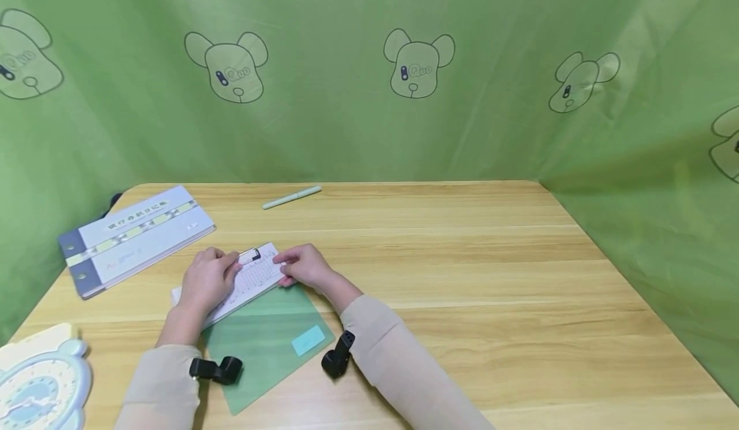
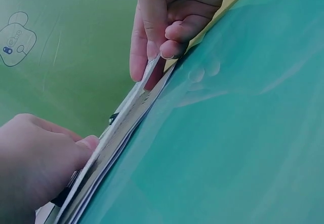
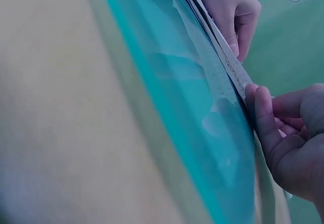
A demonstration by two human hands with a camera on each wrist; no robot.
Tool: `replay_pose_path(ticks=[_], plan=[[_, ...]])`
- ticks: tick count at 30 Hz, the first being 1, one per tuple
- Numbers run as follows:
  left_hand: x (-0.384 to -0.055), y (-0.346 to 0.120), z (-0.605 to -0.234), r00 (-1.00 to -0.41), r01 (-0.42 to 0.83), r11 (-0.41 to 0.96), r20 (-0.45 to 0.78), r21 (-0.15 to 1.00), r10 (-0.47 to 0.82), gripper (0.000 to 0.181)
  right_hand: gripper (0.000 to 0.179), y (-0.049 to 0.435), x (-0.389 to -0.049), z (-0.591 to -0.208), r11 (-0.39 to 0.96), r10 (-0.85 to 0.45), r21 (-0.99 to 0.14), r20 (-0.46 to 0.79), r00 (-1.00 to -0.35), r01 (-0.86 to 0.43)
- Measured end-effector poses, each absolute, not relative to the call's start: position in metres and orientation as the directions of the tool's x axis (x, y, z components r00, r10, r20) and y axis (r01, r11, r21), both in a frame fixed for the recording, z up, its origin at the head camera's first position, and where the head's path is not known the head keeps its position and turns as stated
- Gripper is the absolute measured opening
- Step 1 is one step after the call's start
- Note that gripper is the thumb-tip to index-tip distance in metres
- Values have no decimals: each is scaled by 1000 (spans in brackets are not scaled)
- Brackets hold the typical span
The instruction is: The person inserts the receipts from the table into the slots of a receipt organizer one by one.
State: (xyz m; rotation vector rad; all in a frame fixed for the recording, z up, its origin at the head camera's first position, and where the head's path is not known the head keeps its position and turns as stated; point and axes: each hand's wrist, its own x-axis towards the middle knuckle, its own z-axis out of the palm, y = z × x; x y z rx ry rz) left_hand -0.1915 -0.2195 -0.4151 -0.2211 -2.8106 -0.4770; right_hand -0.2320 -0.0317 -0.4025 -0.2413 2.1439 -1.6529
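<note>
A sheaf of printed papers (image 1: 254, 277) lies over a translucent green file folder (image 1: 265, 346). On its far edge sits a black and silver clip (image 1: 250, 256). My left hand (image 1: 210, 279) grips the papers beside the clip, thumb on the near face; part of the clip is hidden under this hand. With thumb and fingers, my right hand (image 1: 308, 266) pinches the right end of the papers. Stacked sheet edges (image 2: 126, 133) show between both hands in the left wrist view. The folder bears a light blue label (image 1: 308, 340) near its right corner.
A thick ledger book (image 1: 144, 237) with a purple spine lies at the back left. Behind the papers is a pale green pen (image 1: 291, 197). A blue toy clock (image 1: 43, 388) stands at the near left corner of the wooden table (image 1: 491, 289). Green curtains (image 1: 329, 128) enclose the table.
</note>
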Motion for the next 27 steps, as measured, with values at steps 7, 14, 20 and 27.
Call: replay_pose_path(ticks=[7, 14, 20, 27], plan=[[-191, -219, -417, -950, 185, 923, 301, 337, 81, 31, 21, -24, -229, -404, 241, -411, -965, -195, -891, 100], [-191, -219, -414, -966, 157, 908, 250, 389, 60, 34, 19, -11, -226, -405, 264, -417, -962, -181, -890, 72], [-196, -224, -399, -984, 158, 907, 135, 391, 113, 39, 22, 1, -225, -399, 299, -441, -952, -191, -877, 57], [-194, -228, -370, -979, 108, 877, -106, 468, 176, 69, 44, 36, -231, -375, 586, -538, -764, -117, -835, -271]])
